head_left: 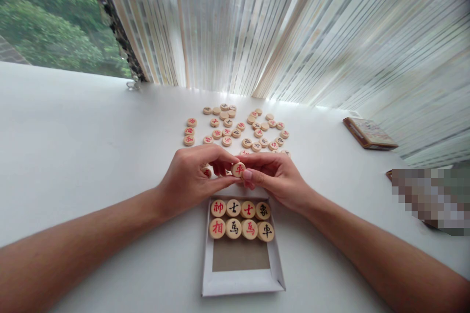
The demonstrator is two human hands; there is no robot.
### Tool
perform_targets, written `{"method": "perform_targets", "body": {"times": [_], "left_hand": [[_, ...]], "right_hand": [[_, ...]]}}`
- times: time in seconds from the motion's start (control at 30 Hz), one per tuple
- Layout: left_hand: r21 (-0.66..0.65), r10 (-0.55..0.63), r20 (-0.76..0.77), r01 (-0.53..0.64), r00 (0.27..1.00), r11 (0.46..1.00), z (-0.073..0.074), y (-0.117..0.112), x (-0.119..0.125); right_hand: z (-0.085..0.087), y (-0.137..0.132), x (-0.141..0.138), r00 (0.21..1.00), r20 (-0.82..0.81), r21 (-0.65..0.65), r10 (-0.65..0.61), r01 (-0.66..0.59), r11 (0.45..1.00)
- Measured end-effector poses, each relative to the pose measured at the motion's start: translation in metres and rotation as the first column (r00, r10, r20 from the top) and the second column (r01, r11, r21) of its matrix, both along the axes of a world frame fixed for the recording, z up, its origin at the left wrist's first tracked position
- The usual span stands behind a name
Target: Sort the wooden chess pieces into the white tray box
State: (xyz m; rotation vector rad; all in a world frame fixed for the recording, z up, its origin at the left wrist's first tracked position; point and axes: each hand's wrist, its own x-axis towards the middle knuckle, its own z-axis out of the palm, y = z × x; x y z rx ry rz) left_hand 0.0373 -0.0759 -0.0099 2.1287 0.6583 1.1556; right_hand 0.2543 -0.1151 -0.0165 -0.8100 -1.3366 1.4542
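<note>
Past the box's [242, 282] far edge, the left hand [193, 170] and right hand [281, 176] together pinched a red-marked piece [238, 169]; light rim grips seemed best for turning it.

Held disc [238, 170] showing red 車. Boxed discs [246, 225] bearing red 帥, 士, 相, 馬; black 士, 象, 馬, 車.
</note>
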Motion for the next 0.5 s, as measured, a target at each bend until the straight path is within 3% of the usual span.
{"method": "perform_targets", "body": {"times": [0.27, 0.5], "left_hand": [[-0.035, -0.014, 0.013, 0.014, 1.0, 0.999, 0.0016, 0.0002, -0.0005], [-0.23, -0.05, 0.074, 0.066, 0.996, 0.971, -0.002, 0.0007, 0.0001]], "right_hand": [[-0.0036, 0.0003, -0.001, 0.995, -0.069, -0.089, -0.069, 0.062, 0.994], [-0.0063, -0.0012, -0.0012, 0.985, -0.059, -0.089, -0.163, 0.158, 0.983]]}}
